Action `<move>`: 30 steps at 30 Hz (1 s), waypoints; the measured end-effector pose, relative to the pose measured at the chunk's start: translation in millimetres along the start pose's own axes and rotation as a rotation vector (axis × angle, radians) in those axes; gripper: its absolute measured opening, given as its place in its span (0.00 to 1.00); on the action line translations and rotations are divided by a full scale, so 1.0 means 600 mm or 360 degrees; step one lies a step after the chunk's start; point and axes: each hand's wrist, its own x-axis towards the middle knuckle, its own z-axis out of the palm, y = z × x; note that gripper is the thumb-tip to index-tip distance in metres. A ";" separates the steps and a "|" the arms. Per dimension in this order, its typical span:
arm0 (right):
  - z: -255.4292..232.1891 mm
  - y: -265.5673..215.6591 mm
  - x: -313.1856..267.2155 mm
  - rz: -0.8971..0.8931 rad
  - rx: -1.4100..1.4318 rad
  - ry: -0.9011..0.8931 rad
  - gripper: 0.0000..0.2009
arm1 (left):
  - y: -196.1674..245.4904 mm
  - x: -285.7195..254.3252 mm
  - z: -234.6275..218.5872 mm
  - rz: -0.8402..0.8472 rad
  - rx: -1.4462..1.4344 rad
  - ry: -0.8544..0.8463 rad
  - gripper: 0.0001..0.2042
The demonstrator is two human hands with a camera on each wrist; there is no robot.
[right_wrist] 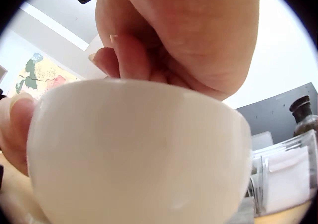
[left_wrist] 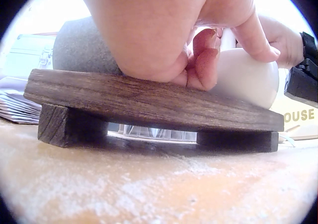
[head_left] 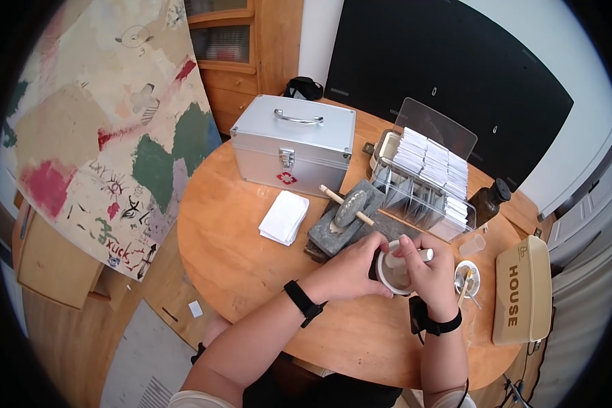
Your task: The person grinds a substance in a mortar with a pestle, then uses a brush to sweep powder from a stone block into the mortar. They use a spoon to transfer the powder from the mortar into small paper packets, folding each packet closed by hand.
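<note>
A white mortar (head_left: 381,277) stands in front of me, with a white pestle (head_left: 426,255) leaning out of its mouth. My left hand (head_left: 347,270) holds the mortar's side, its thumb and fingers spread around the wall. My right hand (head_left: 434,280) grips the pestle from above, with curled fingers over the rim in the right wrist view. The bowl's inside is mostly covered by that hand. Beside the left hand lies a grey stone grinder (head_left: 326,230) with a stone wheel (head_left: 351,209) on a wooden rod. A dark wooden stand (left_wrist: 149,102) overlaps the mortar in the left wrist view.
Behind stand a silver first-aid case (head_left: 296,146) and a clear box of white packets (head_left: 428,160). White papers (head_left: 283,217) lie left. To the right are a brown bottle (head_left: 488,200), a small dish with spoons (head_left: 467,277) and a cream HOUSE box (head_left: 523,292).
</note>
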 end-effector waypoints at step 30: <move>0.002 0.001 0.002 -0.0152 -0.0155 -0.0014 0.14 | -0.009 0.000 0.004 0.0083 0.0023 0.0034 0.42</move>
